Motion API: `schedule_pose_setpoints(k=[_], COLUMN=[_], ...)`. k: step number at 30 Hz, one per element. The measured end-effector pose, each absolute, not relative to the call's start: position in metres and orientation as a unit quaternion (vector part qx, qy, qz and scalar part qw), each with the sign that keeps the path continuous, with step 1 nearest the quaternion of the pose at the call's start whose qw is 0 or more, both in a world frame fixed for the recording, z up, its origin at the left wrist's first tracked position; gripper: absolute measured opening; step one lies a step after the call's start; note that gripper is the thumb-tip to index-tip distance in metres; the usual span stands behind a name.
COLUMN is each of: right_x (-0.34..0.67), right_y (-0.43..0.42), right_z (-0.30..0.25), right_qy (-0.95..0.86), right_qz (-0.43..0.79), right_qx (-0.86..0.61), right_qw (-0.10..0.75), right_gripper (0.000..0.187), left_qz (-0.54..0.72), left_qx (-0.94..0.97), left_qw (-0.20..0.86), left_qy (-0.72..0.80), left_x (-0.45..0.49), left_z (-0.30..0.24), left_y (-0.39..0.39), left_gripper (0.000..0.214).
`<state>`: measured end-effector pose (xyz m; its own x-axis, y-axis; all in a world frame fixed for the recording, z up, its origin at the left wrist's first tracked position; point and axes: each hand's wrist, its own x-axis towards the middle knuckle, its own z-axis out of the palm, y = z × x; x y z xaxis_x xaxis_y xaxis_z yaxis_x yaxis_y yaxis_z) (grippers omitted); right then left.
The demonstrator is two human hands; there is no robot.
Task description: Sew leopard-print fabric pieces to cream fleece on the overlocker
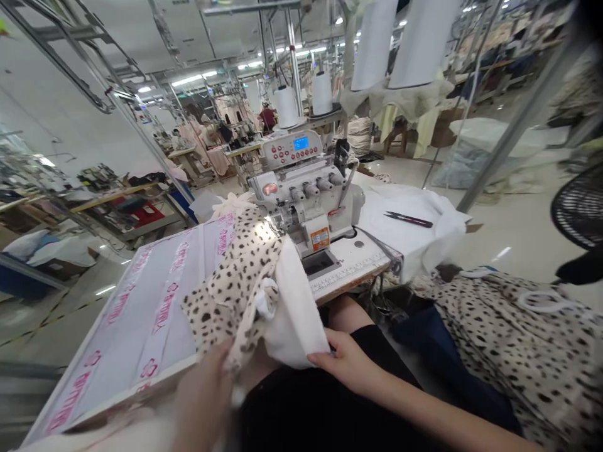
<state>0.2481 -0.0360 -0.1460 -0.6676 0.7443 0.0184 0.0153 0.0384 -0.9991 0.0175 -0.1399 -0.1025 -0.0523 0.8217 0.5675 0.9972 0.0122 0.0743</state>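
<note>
A cream garment with dark leopard spots (235,282) lies bunched on the sewing table, its plain cream inner side (294,314) folded toward me. My left hand (205,392) grips the spotted fabric's lower edge, fingers curled under it and somewhat blurred. My right hand (346,364) pinches the cream edge at the bottom right, over my lap. Just behind the fabric stands a grey overlock sewing machine (306,201) with a lit blue display.
The table (141,314) carries a plastic sheet with pink print on its left half. Dark thread snips (409,219) rest on white cloth to the right. A pile of more spotted fabric (518,339) lies at my right. A black fan (579,207) stands far right.
</note>
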Motion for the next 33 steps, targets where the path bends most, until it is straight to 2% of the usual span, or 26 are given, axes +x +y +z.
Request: schedule_pose_setpoints(k=[3,8,11,15,19,33], right_x=[0.252,0.261,0.268,0.271,0.268,0.265], right_y=[-0.049,-0.067,-0.073,-0.076,-0.076,-0.071], right_z=[-0.128,-0.108,-0.108,-0.107,-0.102,-0.095], right_qy=[-0.639,-0.634,-0.681,-0.748,-0.783,-0.812], right_qz=[0.666,0.676,0.621,0.523,0.46,0.43], right_qx=[-0.26,-0.236,-0.25,-0.265,-0.252,-0.232], right_qw=[0.283,0.293,0.295,0.311,0.334,0.321], right_gripper=[0.02,0.017,0.017,0.029,0.023,0.02], left_qz=[-0.19,-0.258,-0.309,-0.331,-0.362,-0.392], left_qx=[-0.764,-0.739,-0.706,-0.71,-0.685,-0.655], left_qw=[0.138,0.144,0.135,0.016,-0.048,-0.058], left_qy=[-0.601,-0.606,-0.623,-0.622,-0.63,-0.643], left_x=[0.056,0.105,0.113,0.12,0.127,0.129], left_z=[-0.086,-0.087,-0.093,-0.082,-0.072,-0.075], left_y=[-0.146,-0.138,-0.139,-0.143,-0.141,-0.141], left_gripper=[0.016,0.02,0.019,0.014,0.017,0.015])
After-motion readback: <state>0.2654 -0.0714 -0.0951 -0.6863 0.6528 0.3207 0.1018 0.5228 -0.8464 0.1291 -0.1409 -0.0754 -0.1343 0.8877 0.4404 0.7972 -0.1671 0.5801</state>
